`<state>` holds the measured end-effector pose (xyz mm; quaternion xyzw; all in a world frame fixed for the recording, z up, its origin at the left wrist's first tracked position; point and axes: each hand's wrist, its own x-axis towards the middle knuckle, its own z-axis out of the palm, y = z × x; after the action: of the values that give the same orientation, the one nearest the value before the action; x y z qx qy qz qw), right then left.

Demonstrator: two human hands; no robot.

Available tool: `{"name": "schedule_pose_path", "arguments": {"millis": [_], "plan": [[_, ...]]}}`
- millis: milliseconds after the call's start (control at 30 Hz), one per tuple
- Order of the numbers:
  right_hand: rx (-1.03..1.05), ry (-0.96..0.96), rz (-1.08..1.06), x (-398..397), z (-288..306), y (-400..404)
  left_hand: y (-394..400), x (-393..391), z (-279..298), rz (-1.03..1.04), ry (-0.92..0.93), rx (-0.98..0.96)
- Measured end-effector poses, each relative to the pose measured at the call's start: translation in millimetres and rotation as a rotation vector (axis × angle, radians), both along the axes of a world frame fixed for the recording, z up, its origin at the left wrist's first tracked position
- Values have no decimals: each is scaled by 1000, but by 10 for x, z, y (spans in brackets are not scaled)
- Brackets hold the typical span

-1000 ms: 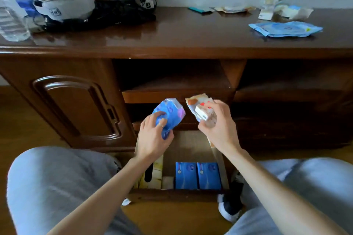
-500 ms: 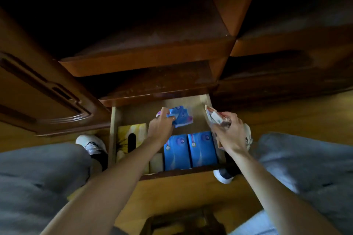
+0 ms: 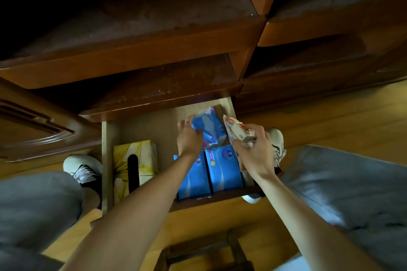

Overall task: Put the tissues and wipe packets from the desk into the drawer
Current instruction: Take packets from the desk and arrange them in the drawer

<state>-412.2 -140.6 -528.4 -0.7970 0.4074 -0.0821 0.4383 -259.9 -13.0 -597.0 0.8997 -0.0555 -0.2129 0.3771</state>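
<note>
The low drawer [image 3: 107, 160] stands pulled out between my knees. My left hand [image 3: 188, 138] grips a blue tissue pack [image 3: 209, 127] low inside the drawer's far right corner. My right hand [image 3: 253, 147] holds a bunch of white and red wipe packets [image 3: 234, 130] over the drawer's right wall. Two blue tissue boxes [image 3: 224, 167] lie side by side at the drawer's front right. A yellow tissue box [image 3: 134, 163] with a dark slot lies at the front left. The desk top is out of view.
Dark wooden shelves [image 3: 136, 66] of the desk hang over the drawer's back. A cabinet door [image 3: 33, 125] is at left. My white shoes [image 3: 81, 169] flank the drawer on the wooden floor. A stool frame [image 3: 202, 251] sits below me.
My view has tipped down from the desk top to the drawer. Both hands have lowered with their packs, the left one moving right into the drawer's far corner.
</note>
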Motion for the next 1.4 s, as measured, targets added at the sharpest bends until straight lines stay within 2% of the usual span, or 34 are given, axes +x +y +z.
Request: {"name": "schedule_pose_path", "arguments": {"millis": [100, 167, 300, 367, 500, 533, 633, 700, 800, 900, 967, 1033, 1100, 1167, 1300, 1400], "plan": [[-9, -2, 6, -30, -52, 28, -140, 18, -26, 84, 333, -55], [-9, 10, 20, -56, -89, 48, -209, 6, -14, 63, 449, -132], [-20, 23, 51, -53, -128, 50, -307, 21, 48, -116, 603, -222], [-26, 26, 56, -45, -138, 42, -290, 56, 72, -125, 615, -243], [-76, 18, 57, -31, -125, 72, -90, 65, 248, -26, 398, -261], [-84, 7, 67, -16, -111, 88, -16, 52, 324, 21, 416, -304], [-59, -42, 137, 54, -43, 216, 230, -35, 544, 65, 832, -520], [-68, -60, 239, 105, 3, 370, 380, -122, 622, -13, 942, -588], [-149, -64, 410, 168, 46, 626, 603, -222, 653, 97, 919, -675], [4, -64, 452, 223, 92, 776, 861, -301, 652, 221, 841, -673], [139, -40, 380, 254, 78, 825, 985, -338, 653, 280, 797, -665], [366, 31, 324, 282, 92, 899, 1114, -359, 674, 327, 780, -682], [697, 91, 322, 308, 128, 930, 1220, -361, 719, 337, 778, -677], [892, 115, 333, 351, 151, 932, 1329, -357, 732, 365, 791, -690], [931, 99, 221, 448, 74, 931, 1427, -301, 734, 429, 712, -709], [836, 59, 44, 621, -34, 893, 1489, -137, 729, 471, 430, -492]]}}
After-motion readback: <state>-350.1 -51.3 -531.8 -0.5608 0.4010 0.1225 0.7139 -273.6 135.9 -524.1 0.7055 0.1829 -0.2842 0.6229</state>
